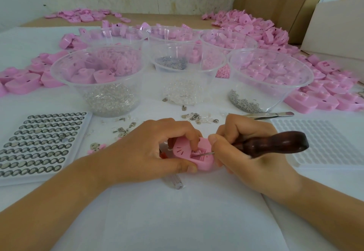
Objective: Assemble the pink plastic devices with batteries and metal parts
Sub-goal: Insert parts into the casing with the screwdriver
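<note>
Head view: near the front edge of the white table point(177, 221), the left hand point(149, 152) grips a pink device point(203, 163). Its thumb lies along the near side and its fingers point(194, 137) curl over the top, one pressing into the open cavity. The right hand point(242, 152) holds an awl point(275, 144) by its dark wooden handle, fingers wrapped round it. The thin metal tip reaches into the same cavity. A clear tube point(176, 183) lies on the table, partly under the left hand. To the left sits a battery tray point(39, 142) filled with button cells. To the right is a white tray point(325, 142) of moulded pockets, with tweezers point(269, 114) just behind it. Small metal parts point(123, 128) lie scattered behind the hands. Farther back stand clear bowls point(98, 77) of small parts and pink pieces, with loose pink shells point(325, 97) heaped on both sides
</note>
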{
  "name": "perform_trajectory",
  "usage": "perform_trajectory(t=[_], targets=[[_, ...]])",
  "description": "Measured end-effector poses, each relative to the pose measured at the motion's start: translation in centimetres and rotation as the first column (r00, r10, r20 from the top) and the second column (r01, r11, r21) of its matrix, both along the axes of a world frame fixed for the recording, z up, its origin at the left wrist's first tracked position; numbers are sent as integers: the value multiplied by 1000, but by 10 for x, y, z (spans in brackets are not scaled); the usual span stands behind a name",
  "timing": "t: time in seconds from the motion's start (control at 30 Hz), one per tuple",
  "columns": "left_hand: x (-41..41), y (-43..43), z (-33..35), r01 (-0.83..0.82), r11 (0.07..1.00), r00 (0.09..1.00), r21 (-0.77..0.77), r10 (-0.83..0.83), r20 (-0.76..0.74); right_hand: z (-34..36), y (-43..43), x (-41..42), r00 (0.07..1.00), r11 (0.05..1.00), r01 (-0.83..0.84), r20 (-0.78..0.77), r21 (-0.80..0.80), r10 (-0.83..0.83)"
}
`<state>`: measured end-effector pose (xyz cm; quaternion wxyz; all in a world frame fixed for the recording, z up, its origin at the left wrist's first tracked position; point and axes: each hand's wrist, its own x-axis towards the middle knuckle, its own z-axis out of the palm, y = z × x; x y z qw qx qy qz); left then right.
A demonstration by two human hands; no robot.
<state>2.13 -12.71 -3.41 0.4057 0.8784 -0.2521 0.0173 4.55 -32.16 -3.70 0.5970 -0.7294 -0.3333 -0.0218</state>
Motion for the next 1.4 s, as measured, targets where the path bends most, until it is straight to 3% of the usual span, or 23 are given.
perform_trajectory(t=[0.43, 1.13, 1.4], targets=[[-1, 0, 0, -18, 1000, 999, -9, 17, -30, 1, -1, -2, 999, 999, -36, 33, 19, 35], [1, 0, 0, 3, 1000, 999, 0, -3, 38, -3, 2, -4, 994, 997, 70, 82, -16, -68], [0, -1, 2, 10, 1000, 1000, -5, -10, 11, 1, 0, 4, 999, 1000, -25, -21, -4, 25]])
